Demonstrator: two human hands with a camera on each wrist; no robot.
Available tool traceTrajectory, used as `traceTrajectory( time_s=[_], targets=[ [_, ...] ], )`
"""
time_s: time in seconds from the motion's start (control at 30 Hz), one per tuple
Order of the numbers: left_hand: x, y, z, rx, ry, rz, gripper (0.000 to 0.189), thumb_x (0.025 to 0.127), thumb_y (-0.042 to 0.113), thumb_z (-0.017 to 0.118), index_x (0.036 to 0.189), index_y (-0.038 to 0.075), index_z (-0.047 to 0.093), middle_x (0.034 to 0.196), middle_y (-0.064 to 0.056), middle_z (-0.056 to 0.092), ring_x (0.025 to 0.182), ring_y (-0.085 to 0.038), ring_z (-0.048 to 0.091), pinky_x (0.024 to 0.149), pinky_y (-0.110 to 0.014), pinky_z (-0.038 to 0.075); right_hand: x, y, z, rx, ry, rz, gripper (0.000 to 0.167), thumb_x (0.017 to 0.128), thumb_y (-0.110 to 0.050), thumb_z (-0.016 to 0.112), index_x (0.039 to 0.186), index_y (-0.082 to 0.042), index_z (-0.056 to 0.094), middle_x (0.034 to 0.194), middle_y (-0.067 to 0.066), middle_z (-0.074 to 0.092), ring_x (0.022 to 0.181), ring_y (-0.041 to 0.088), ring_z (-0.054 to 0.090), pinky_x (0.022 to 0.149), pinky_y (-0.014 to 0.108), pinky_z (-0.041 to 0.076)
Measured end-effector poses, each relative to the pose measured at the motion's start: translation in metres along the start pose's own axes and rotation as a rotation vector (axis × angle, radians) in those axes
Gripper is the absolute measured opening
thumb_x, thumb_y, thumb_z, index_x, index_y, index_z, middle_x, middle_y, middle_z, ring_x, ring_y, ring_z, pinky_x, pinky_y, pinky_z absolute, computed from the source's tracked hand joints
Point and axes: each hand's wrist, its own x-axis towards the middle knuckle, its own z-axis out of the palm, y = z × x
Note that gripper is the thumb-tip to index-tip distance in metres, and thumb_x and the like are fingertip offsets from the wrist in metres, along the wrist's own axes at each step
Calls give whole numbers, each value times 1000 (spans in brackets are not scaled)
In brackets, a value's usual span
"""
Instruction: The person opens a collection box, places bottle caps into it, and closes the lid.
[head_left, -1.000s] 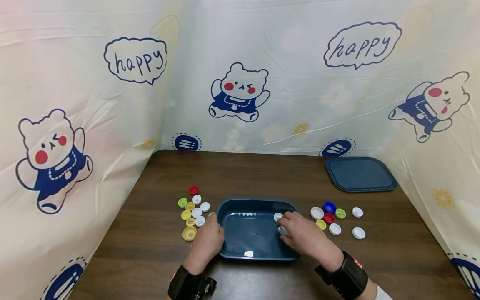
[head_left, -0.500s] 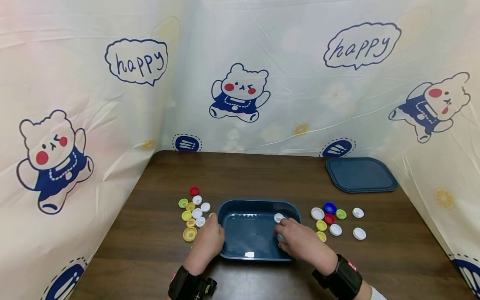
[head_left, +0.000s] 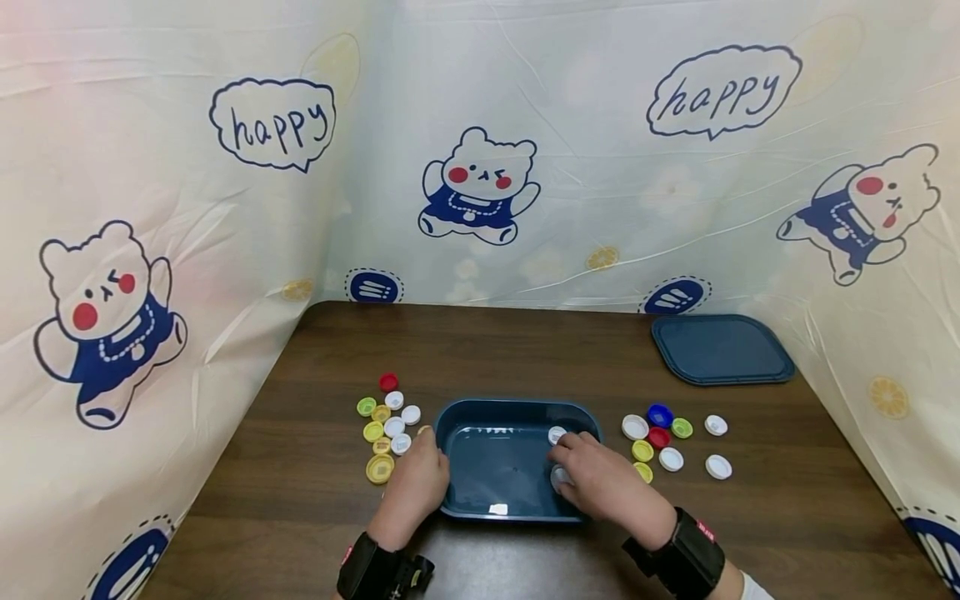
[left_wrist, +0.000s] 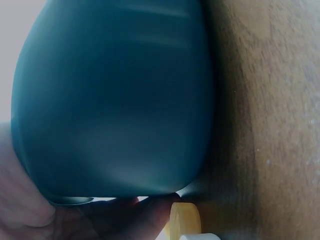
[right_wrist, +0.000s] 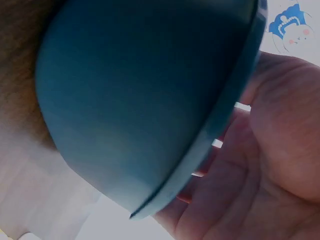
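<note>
A dark blue rectangular tray [head_left: 495, 500] sits mid-table. My left hand [head_left: 420, 475] grips its left wall; in the left wrist view the thumb [left_wrist: 20, 190] lies over the rim and the fingers are partly hidden behind the wall. My right hand [head_left: 603, 477] reaches over the right rim, its fingers spread inside the tray. A white bottle cap [head_left: 559, 477] lies between index finger and thumb, and another white cap [head_left: 557, 435] lies just beyond the fingers. In the right wrist view the tray's wall [right_wrist: 135, 110] hides the fingertips; the palm faces it.
Several yellow, white, green and red caps [head_left: 380, 468] lie left of the tray, close to the left hand. To its right are several mixed caps [head_left: 671, 459], including a blue cap [head_left: 660, 416]. A flat blue lid [head_left: 722, 350] lies at the back right, before the printed curtain [head_left: 480, 275].
My right hand has shifted slightly left with a white cap, uncovering a yellow cap on the table. Its fingers have since spread, showing more of the white cap. The left hand keeps its place.
</note>
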Motion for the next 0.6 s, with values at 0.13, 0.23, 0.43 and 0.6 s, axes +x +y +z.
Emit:
traceTrajectory(
  time_s=[0.13,0.23,0.43,0.6],
  targets=[
    [-1,0,1,-5,-1,-11,24,99,4,52,117,-10,54,98,-15,59,82,-24,58,72,-44,52,1,0,-2,0,4,8,36,89,-23,78,121,-9,68,122,11,63,109,27,57,92,47,54],
    [-1,0,1,-9,-1,-12,24,99,4,52,118,-10,54,99,-16,59,83,-25,58,72,-44,52,0,1,-3,19,25,7,36,89,-22,78,122,-8,68,124,12,63,112,28,57,94,49,54],
    [-1,0,1,-11,-1,-14,26,98,3,51,120,-11,53,102,-17,60,85,-25,59,75,-45,53,-3,4,-11,33,153,1,36,89,-20,78,122,-6,69,124,13,64,116,30,58,95,48,53],
    [0,1,1,-13,1,-7,26,99,3,51,120,-11,54,101,-17,59,85,-25,59,74,-45,53,-6,13,-22,15,242,45,36,90,-22,77,122,-6,69,125,12,64,118,31,58,96,49,53]
  ],
)
